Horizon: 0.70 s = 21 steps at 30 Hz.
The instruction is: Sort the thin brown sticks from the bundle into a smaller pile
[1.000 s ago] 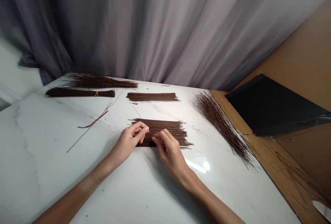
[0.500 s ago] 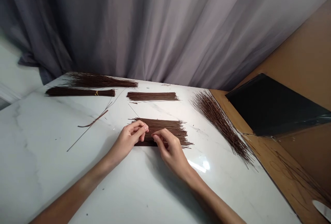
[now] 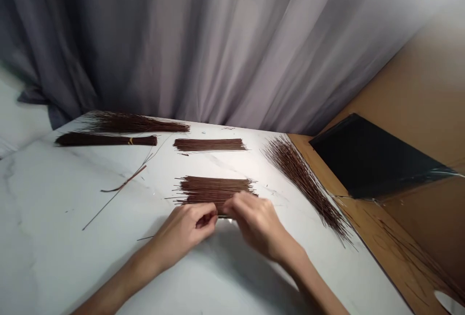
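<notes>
A flat layer of thin brown sticks (image 3: 214,190) lies crosswise on the white marbled table (image 3: 90,198). At its near left edge is my left hand (image 3: 191,225), thumb and fingers pinched on a thin stick whose end pokes out to the left under the wrist. My right hand (image 3: 254,220) is over the near right part of the layer, its fingers bent together; blur and the hand itself hide what they hold, if anything. Behind the layer lies a smaller, neat row of brown sticks (image 3: 209,145).
At the back left are a loose bundle (image 3: 134,123) and a bundle tied with a yellow band (image 3: 105,139). Loose strands (image 3: 123,182) lie in front of them. On the right are a spread bundle (image 3: 308,186) and a black sheet (image 3: 374,160) beyond the table edge.
Both hands have come nearer to the front edge of the stick layer. More of the layer's left side shows, and a stick end now shows left of my left wrist. The view has shifted slightly.
</notes>
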### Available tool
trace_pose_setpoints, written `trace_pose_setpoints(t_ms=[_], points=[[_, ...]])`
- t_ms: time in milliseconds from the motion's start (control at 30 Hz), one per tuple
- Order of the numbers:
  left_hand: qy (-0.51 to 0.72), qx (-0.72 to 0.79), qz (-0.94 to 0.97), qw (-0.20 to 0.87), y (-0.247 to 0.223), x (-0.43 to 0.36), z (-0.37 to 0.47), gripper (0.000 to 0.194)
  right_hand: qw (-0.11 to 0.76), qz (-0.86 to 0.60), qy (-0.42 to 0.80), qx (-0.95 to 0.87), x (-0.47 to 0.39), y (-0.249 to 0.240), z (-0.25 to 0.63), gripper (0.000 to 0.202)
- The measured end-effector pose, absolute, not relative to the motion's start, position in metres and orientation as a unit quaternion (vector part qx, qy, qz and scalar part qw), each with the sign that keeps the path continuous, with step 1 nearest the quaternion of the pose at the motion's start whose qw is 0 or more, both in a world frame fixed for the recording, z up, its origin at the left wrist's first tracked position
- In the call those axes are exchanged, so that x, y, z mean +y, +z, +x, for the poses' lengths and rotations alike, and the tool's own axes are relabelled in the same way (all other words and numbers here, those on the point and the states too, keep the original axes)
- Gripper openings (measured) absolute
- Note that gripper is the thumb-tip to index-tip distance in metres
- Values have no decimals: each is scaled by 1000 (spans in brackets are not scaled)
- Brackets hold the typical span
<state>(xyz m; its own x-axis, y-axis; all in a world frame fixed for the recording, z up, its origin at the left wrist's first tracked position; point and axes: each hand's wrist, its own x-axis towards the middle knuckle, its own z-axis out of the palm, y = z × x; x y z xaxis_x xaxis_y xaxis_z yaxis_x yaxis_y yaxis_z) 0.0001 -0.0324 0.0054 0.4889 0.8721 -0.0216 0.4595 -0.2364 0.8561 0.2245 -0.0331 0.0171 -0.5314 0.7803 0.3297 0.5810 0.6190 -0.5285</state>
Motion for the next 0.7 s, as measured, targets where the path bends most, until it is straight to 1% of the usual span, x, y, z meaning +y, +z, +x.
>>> trace_pose_setpoints(t_ms=[33, 67, 100, 133, 200, 300, 367, 400, 467, 533, 567, 633, 700], points=[[264, 462, 735, 422, 4, -29, 1, 25, 276, -400, 117, -866, -40, 14, 222, 27], [288, 474, 714, 427, 2, -26, 2, 26, 283, -406, 85, -865, -46, 10, 220, 26], [311, 479, 692, 442, 2, -23, 3, 27, 298, -414, 85, -856, -51, 5, 219, 25], [329, 476, 672, 462, 2, -21, 3, 28, 310, -424, 116, -843, -52, 0, 219, 23], [348, 457, 652, 494, 4, -21, 4, 30, 318, -442, 227, -808, -48, -6, 223, 22], [325, 427, 672, 510, 5, -30, 6, 29, 262, -442, 386, -766, -30, -6, 232, 28], [283, 411, 702, 508, 3, -36, 8, 27, 235, -422, 415, -771, -20, 0, 237, 30], [261, 404, 720, 501, 2, -38, 9, 26, 238, -416, 397, -783, -19, 4, 239, 29], [234, 401, 753, 467, 1, -38, 11, 24, 265, -425, 294, -814, -26, 8, 240, 26], [241, 421, 766, 422, 2, -34, 15, 23, 284, -445, 177, -831, -44, 5, 238, 23], [253, 436, 759, 412, 3, -32, 16, 24, 282, -451, 146, -834, -54, 0, 237, 23], [274, 454, 729, 433, 6, -29, 18, 27, 282, -458, 165, -827, -69, -12, 235, 24], [280, 449, 695, 487, 9, -28, 19, 31, 285, -474, 230, -801, -72, -20, 236, 21]])
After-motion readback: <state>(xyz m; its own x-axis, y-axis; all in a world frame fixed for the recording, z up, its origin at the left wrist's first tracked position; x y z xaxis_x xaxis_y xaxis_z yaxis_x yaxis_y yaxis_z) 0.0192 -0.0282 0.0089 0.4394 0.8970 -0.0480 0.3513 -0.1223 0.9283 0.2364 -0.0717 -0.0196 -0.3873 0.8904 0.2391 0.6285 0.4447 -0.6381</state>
